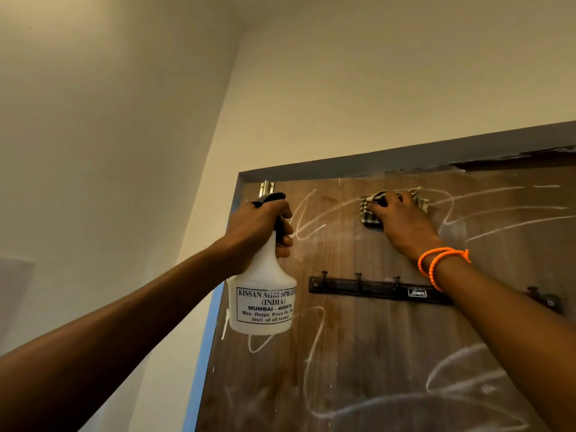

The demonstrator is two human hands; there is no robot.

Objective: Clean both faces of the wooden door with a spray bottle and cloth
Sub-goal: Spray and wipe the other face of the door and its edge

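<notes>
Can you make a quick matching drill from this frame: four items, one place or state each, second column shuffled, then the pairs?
Column A
1. spray bottle
2. checked cloth
3. hook rail
4. orange cord bracelet

Column B
a. screwed to the wooden door below the cloth
b. looped round the right wrist
c. gripped at the neck by the left hand
d. pressed on the door's upper part under the right hand

Pairs: 1-c, 2-d, 3-a, 4-b
</notes>
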